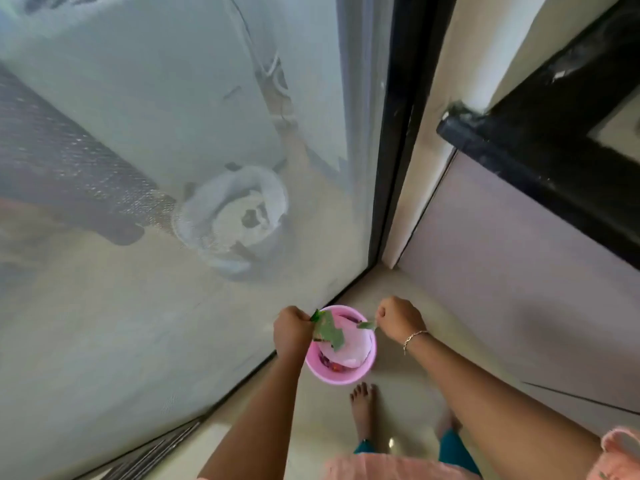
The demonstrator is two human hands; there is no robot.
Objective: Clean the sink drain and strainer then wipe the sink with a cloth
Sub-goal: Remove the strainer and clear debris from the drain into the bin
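Note:
A small pink bin (341, 374) stands on the beige floor beside a mesh screen door, with a white bag and coloured scraps inside it. Over the bin's left side, my left hand (292, 330) grips a green leafy scrap (329, 332). Above the bin's right rim, my right hand (400, 317) pinches a smaller green piece (367, 325). No sink, drain, strainer or cloth is in view.
The mesh screen door (173, 150) fills the left, with a white bucket (235, 216) blurred behind it. A black door frame (391, 133) and a black counter edge (540, 133) stand at the right above a pale cabinet front. My bare foot (362, 410) is just behind the bin.

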